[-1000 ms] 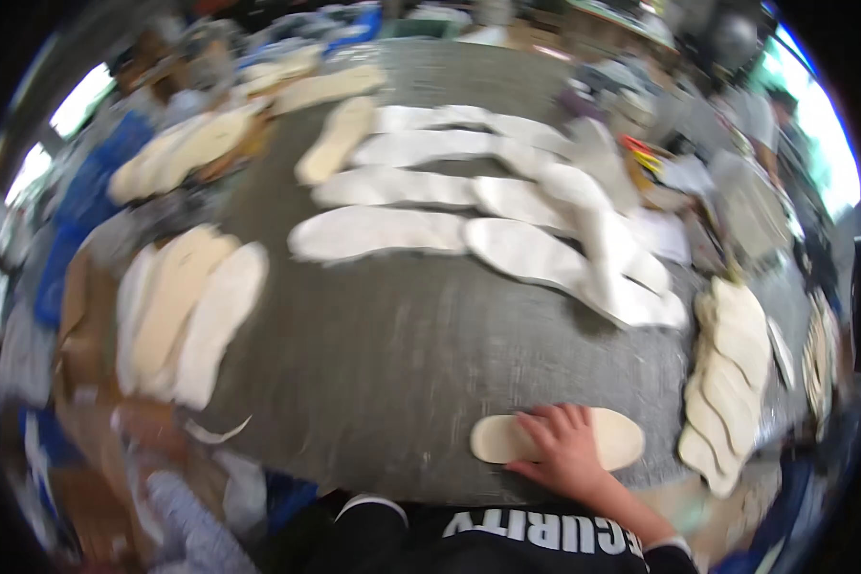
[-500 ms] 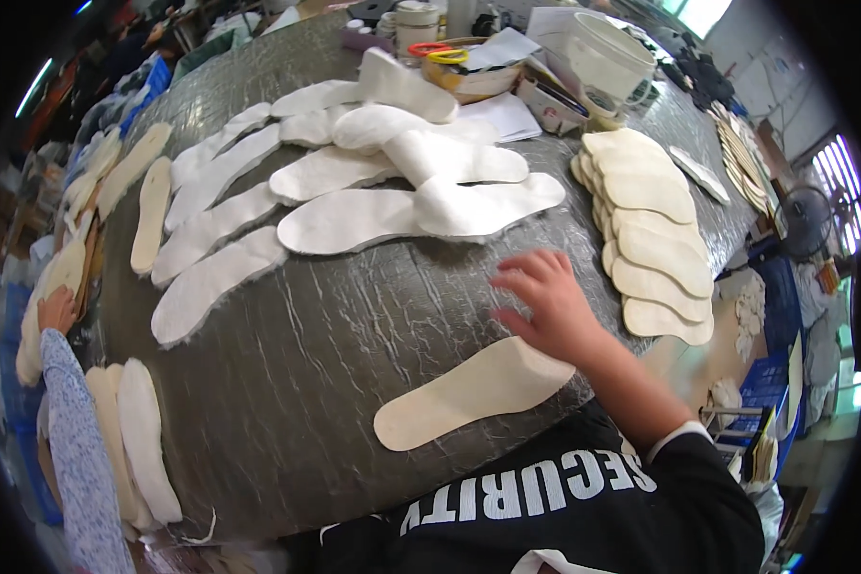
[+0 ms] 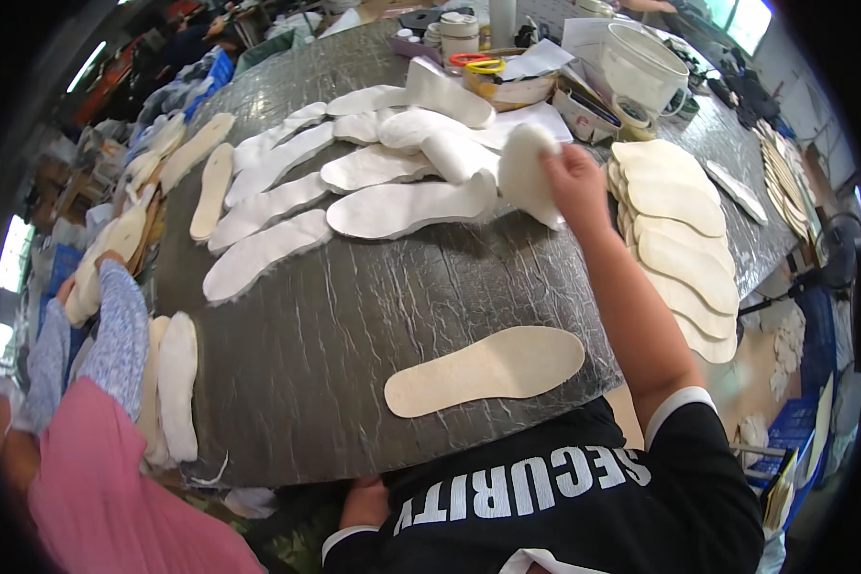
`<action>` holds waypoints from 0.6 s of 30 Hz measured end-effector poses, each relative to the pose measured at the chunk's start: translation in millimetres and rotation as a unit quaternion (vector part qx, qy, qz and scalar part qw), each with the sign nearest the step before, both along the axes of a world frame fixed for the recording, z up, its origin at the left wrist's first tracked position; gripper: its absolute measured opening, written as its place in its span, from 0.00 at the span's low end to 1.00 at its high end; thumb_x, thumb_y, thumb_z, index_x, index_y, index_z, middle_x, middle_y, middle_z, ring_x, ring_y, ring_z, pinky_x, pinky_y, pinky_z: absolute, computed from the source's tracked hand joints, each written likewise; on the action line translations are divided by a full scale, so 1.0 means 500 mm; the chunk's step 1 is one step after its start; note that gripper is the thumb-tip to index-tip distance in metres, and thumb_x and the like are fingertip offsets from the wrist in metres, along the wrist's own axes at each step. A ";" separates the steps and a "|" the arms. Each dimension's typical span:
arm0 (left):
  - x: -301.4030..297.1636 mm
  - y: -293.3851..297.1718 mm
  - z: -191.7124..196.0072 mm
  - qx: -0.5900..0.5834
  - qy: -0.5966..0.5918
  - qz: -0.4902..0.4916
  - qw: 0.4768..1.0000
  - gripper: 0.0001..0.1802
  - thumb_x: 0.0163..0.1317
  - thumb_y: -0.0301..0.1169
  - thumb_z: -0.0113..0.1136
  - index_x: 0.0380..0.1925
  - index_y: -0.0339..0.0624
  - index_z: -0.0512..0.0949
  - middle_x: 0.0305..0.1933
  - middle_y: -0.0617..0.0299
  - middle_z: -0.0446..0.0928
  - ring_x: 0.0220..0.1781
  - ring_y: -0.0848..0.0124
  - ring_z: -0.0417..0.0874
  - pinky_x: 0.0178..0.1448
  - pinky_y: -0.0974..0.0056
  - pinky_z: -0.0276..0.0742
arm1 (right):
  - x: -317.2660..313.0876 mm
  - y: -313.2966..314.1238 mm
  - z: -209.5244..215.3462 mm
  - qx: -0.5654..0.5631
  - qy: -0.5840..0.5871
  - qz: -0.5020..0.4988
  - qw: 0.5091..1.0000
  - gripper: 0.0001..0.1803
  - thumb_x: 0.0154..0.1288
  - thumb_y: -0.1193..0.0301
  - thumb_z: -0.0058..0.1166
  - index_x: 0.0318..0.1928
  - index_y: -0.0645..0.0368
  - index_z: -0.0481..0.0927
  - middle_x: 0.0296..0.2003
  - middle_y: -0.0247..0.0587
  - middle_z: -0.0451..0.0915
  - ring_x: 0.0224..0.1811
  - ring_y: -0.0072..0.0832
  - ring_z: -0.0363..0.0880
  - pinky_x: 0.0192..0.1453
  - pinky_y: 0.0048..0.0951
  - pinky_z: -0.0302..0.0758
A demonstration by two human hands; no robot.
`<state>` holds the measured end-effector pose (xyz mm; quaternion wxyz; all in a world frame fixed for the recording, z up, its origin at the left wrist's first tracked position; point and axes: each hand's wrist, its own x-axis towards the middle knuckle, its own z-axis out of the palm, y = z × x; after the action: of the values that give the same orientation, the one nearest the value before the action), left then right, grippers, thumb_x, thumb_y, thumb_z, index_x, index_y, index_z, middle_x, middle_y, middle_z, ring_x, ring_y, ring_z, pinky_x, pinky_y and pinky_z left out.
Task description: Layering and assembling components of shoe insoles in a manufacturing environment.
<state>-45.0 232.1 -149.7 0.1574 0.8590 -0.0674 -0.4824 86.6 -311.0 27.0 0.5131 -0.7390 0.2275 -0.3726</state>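
One white fleecy insole [image 3: 529,172], slightly blurred, was pinched at its right edge by the right hand [image 3: 576,180], well beyond the wide end of the lone cream insole [image 3: 485,371], the reference for all places below. Left hand: hidden by the table edge, near side of the reference; its state could not be told. Overlapping white insoles [image 3: 392,210] lay beyond the reference, just beside the held one. Likely faults: a grip on one edge only might have let the soft piece fold or slip; its lower end might have caught its neighbours and dragged them askew. One stepped stack of cream insoles [image 3: 684,249], right of and beyond the reference, stood near the right forearm [image 3: 631,316]; a sideways brush of the elbow could have toppled it. Containers, all far beyond the reference: one yellowish box [image 3: 526,96], with red and yellow handles [image 3: 483,66] and papers on top; one small box [image 3: 584,113], dark items inside; one pale bucket [image 3: 647,59], contents not discernible; one pale jar [image 3: 459,36], apparently lidded, contents unseen.
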 end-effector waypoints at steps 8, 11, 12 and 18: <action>0.029 -0.010 -0.033 -0.017 -0.235 -0.042 0.971 0.20 0.68 0.36 0.42 0.55 0.40 0.72 0.62 0.49 0.68 0.63 0.55 0.68 0.67 0.59 0.61 | -0.094 -0.060 0.030 -0.017 -0.150 -0.046 0.987 0.13 0.68 0.66 0.56 0.44 0.64 0.83 0.38 0.36 0.80 0.37 0.16 0.73 0.40 0.19 0.70; 0.039 -0.026 -0.036 -0.024 -0.321 -0.073 0.944 0.19 0.66 0.36 0.45 0.52 0.39 0.75 0.57 0.46 0.72 0.59 0.54 0.72 0.63 0.56 0.65 | -0.131 -0.058 0.050 -0.091 -0.210 -0.060 0.972 0.14 0.68 0.65 0.57 0.45 0.63 0.83 0.38 0.37 0.81 0.36 0.16 0.73 0.41 0.18 0.70; 0.038 -0.028 -0.034 -0.028 -0.348 -0.082 0.934 0.19 0.65 0.36 0.46 0.50 0.39 0.76 0.56 0.45 0.73 0.58 0.53 0.74 0.62 0.55 0.66 | -0.144 -0.063 0.063 -0.088 -0.214 -0.062 0.971 0.14 0.68 0.65 0.57 0.45 0.63 0.83 0.38 0.37 0.81 0.36 0.16 0.73 0.41 0.18 0.70; 0.068 -0.100 0.045 -0.048 -0.465 -0.122 0.875 0.17 0.61 0.35 0.50 0.44 0.39 0.81 0.49 0.41 0.79 0.50 0.50 0.81 0.56 0.51 0.74 | -0.227 -0.095 0.115 0.066 -0.281 -0.060 0.955 0.17 0.70 0.66 0.55 0.51 0.66 0.80 0.40 0.35 0.83 0.40 0.16 0.78 0.47 0.18 0.72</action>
<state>-10.8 182.0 -127.4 0.0882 0.9607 -0.2605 -0.0385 -26.8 -358.4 84.6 0.5811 -0.5536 0.1419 -0.5794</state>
